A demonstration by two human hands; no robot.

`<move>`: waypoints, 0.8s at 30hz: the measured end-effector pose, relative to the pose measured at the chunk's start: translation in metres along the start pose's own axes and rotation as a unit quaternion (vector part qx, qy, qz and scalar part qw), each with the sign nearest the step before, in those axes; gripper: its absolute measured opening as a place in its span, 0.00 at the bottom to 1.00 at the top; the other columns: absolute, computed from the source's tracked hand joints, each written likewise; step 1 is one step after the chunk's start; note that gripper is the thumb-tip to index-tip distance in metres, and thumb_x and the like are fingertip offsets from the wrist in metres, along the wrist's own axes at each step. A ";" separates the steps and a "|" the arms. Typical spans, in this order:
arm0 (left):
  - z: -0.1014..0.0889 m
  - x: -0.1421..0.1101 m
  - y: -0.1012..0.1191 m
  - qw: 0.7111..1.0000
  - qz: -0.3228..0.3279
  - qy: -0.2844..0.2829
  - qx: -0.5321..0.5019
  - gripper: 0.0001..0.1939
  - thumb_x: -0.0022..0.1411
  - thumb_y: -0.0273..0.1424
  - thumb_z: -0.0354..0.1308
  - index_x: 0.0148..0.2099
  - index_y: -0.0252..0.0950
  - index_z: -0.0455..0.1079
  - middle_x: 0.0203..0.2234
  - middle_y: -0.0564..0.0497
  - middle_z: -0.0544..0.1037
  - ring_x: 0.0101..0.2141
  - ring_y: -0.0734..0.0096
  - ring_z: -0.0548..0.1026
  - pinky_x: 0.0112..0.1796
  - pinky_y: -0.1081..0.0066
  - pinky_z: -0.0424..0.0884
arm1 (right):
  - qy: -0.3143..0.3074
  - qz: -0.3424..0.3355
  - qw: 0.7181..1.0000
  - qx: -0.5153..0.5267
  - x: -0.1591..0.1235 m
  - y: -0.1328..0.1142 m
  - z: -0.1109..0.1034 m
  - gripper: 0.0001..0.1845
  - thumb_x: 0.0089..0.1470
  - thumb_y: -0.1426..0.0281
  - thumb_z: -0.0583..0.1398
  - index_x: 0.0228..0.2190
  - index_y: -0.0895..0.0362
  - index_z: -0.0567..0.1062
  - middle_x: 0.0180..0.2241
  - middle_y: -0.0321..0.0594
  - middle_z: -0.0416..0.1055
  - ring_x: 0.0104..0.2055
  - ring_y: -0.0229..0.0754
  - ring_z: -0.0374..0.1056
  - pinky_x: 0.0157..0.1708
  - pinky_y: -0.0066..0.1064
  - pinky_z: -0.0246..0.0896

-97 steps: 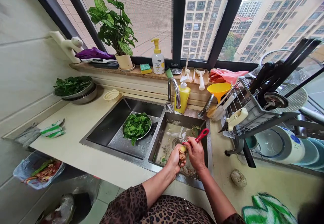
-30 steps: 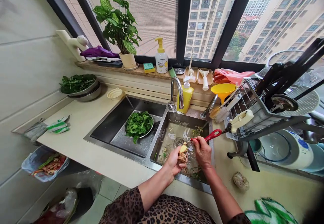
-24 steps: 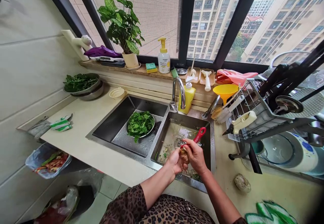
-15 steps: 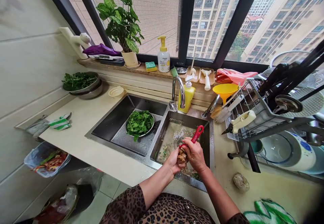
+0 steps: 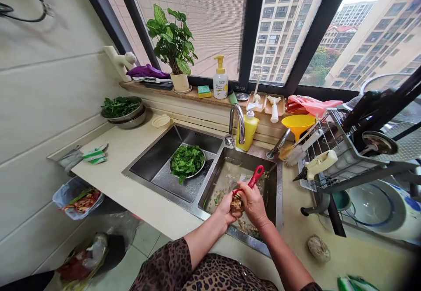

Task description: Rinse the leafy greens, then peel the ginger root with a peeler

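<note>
Both hands are out over the right-hand basin (image 5: pixel 279 199), close together; the left hand (image 5: pixel 225 208) has its fingers wrapped around a knobbly brown root (image 5: pixel 236 204), gripping it from the left and below; the right hand (image 5: pixel 254 204) comes in from the other side, clasping a red-handled tool (image 5: pixel 255 178), its looped end poking up beyond the knuckles.

Here is the relation that counts: the tool's head sits at the far end of the root, the end away from the person's body, and looks to be against it, though the fingers hide the exact contact; the tool's long axis slants from that end up and away to the right; the root's own long axis is harder to call, since fingers cover so much of it, but the part on show seems to point roughly away from the body; the left hand is the nearer, being closed around it, with the right just beside; whether the right fingertips touch the root as well, one cannot tell.

Beneath them, scraps lie in cloudy water; across the divider, a bowl of leafy greens (image 5: pixel 187 161) rests in the left-hand basin (image 5: pixel 140 168); over on the right-hand counter, a pale wrapped lump (image 5: pixel 318 248) lies well apart from both hands.
</note>
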State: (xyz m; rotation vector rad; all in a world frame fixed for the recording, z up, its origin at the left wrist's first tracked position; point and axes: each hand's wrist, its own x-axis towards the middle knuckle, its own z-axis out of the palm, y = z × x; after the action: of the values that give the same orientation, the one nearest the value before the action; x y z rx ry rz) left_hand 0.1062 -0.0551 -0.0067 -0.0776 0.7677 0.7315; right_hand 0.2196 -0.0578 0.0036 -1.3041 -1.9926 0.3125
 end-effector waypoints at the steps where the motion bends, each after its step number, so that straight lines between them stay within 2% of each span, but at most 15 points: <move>1: 0.002 0.000 -0.003 1.000 0.006 0.002 0.001 0.13 0.59 0.35 0.48 0.25 0.34 0.57 0.12 0.56 0.62 0.10 0.81 0.57 0.11 0.83 0.40 | 0.000 -0.008 0.999 -0.033 -0.002 0.001 0.000 0.12 0.58 0.66 0.50 0.40 0.53 0.71 0.40 0.42 0.70 0.42 0.43 0.63 0.40 0.34 0.59; 5: 0.006 -0.004 -0.009 1.000 0.029 0.003 0.011 0.13 0.59 0.35 0.48 0.25 0.34 0.57 0.12 0.57 0.61 0.10 0.83 0.56 0.11 0.83 0.39 | 0.051 -0.019 0.987 -0.153 -0.006 0.010 -0.005 0.10 0.57 0.66 0.52 0.36 0.54 0.72 0.40 0.43 0.71 0.42 0.45 0.63 0.36 0.33 0.55; 7: 0.005 -0.006 -0.009 0.999 0.030 -0.024 0.023 0.13 0.58 0.36 0.49 0.25 0.35 0.56 0.13 0.57 0.61 0.10 0.83 0.56 0.11 0.83 0.39 | 0.100 0.018 0.978 -0.181 -0.004 0.019 -0.010 0.11 0.57 0.65 0.52 0.35 0.54 0.72 0.39 0.44 0.71 0.40 0.45 0.63 0.35 0.33 0.54; 9: 0.001 -0.007 -0.006 0.998 0.024 -0.047 0.031 0.13 0.58 0.37 0.50 0.26 0.35 0.57 0.14 0.56 0.62 0.11 0.83 0.57 0.12 0.83 0.40 | 0.147 0.079 0.971 -0.168 0.000 0.027 -0.015 0.13 0.57 0.63 0.51 0.36 0.55 0.72 0.36 0.45 0.70 0.37 0.44 0.62 0.34 0.32 0.54; 11: -0.002 -0.006 -0.002 0.999 0.023 -0.029 0.027 0.13 0.58 0.38 0.50 0.28 0.34 0.59 0.16 0.55 0.65 0.12 0.82 0.60 0.12 0.83 0.45 | 0.160 0.126 0.973 -0.105 0.003 0.031 -0.018 0.14 0.57 0.61 0.50 0.35 0.55 0.71 0.32 0.42 0.68 0.33 0.42 0.61 0.31 0.30 0.55; 14: -0.003 0.000 0.003 1.000 0.009 0.013 0.022 0.12 0.59 0.38 0.50 0.32 0.34 0.62 0.17 0.54 0.67 0.13 0.79 0.63 0.13 0.81 0.52 | 0.126 0.150 0.981 0.012 0.005 0.023 -0.017 0.14 0.57 0.61 0.51 0.33 0.55 0.70 0.29 0.39 0.65 0.29 0.39 0.61 0.29 0.28 0.57; 17: 0.001 0.006 0.003 0.999 0.007 0.028 0.021 0.12 0.59 0.37 0.49 0.29 0.34 0.61 0.15 0.55 0.66 0.12 0.79 0.62 0.13 0.80 0.50 | 0.086 0.134 0.985 0.060 0.003 0.006 -0.012 0.12 0.56 0.62 0.52 0.33 0.55 0.71 0.29 0.38 0.65 0.30 0.39 0.62 0.30 0.28 0.59; 21: 0.002 0.006 -0.002 0.999 0.015 0.043 0.023 0.12 0.58 0.35 0.50 0.24 0.35 0.58 0.12 0.56 0.63 0.11 0.79 0.61 0.12 0.81 0.44 | 0.015 0.085 0.996 0.035 -0.002 -0.005 -0.006 0.13 0.57 0.63 0.51 0.33 0.54 0.72 0.28 0.38 0.65 0.28 0.37 0.62 0.27 0.26 0.58; 24: -0.001 0.004 -0.004 0.999 0.019 0.033 0.038 0.12 0.56 0.35 0.52 0.24 0.35 0.57 0.12 0.56 0.63 0.11 0.79 0.60 0.12 0.81 0.41 | -0.003 0.047 0.998 -0.051 -0.006 -0.002 -0.003 0.15 0.58 0.63 0.49 0.32 0.53 0.73 0.25 0.37 0.64 0.26 0.36 0.60 0.24 0.24 0.54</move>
State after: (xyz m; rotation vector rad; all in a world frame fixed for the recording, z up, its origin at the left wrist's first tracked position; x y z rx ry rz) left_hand 0.1104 -0.0562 -0.0107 -0.0189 0.8619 0.7380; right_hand 0.2218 -0.0648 0.0039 -1.4643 -1.9784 0.2618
